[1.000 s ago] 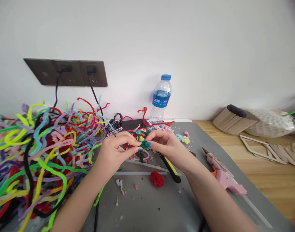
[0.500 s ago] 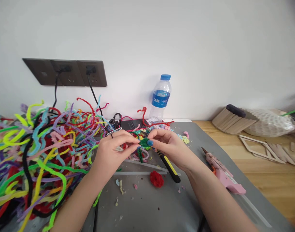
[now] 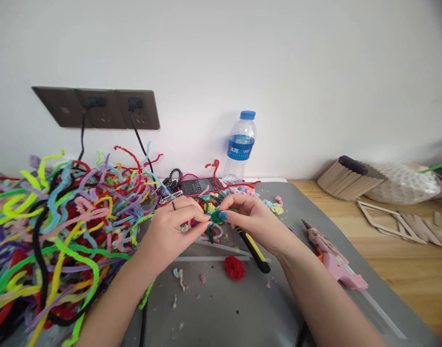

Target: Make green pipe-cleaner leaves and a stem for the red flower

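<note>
Between my two hands is a dark green pipe cleaner [image 3: 215, 215], bent into a small leaf-like shape with a piece hanging down. My left hand [image 3: 177, 224] pinches its left side between thumb and forefinger. On the other side, my right hand [image 3: 247, 214] pinches it with thumb and fingers closed. Fingers hide part of the green piece. Below it on the grey mat lies a red fuzzy flower [image 3: 234, 268]. Pliers with yellow and black handles [image 3: 256, 251] lie just behind my right hand, their jaws partly hidden.
A big tangle of coloured pipe cleaners [image 3: 61, 231] covers the left side. A plastic bottle [image 3: 239, 149] and a phone [image 3: 199, 186] are by the wall. A pink glue gun [image 3: 338, 262] lies right, with wooden sticks [image 3: 351, 180] beyond. Fluffy scraps dot the mat [image 3: 206, 318].
My left hand has shifted slightly, its fingers closer to the right ones, and less of the green piece shows. The phone screen has lit up.
</note>
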{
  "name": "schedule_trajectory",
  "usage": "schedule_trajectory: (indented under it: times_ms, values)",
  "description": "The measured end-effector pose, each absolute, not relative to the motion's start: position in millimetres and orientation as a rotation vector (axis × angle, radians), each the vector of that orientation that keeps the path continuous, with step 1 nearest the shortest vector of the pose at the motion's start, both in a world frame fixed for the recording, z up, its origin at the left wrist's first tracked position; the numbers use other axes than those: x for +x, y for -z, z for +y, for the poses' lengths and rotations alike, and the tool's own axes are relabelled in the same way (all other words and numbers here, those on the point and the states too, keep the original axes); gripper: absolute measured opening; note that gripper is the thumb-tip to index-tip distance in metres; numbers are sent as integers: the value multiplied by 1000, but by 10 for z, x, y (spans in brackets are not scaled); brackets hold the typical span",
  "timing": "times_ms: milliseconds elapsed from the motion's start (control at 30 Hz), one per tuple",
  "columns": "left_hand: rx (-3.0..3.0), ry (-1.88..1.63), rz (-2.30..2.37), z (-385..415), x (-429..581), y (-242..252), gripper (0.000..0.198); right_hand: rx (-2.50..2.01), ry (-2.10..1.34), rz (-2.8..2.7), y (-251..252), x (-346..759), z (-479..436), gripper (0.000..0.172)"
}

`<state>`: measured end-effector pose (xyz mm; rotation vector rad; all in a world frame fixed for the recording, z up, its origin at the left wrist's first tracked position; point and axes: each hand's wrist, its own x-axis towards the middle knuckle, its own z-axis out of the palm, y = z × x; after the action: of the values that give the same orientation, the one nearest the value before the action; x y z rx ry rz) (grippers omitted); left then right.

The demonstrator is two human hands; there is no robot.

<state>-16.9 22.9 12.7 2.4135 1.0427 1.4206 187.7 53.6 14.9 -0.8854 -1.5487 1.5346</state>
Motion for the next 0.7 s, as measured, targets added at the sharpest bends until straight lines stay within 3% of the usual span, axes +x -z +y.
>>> schedule_trajectory:
  times_ms: [267, 600, 700]
  values:
    - [2439, -1441, 1000, 197, -150, -137, 19, -836, -1547, -1522, -133, 1864, 525, 22]
    - [2402, -1481, 1146, 184, -147, -147, 13, -833, -1640, -1272, -142, 1864, 526, 36]
    - [2330, -1413, 1237, 183, -125, -126, 22, -848, -1612, -1303, -130, 1853, 529, 36]
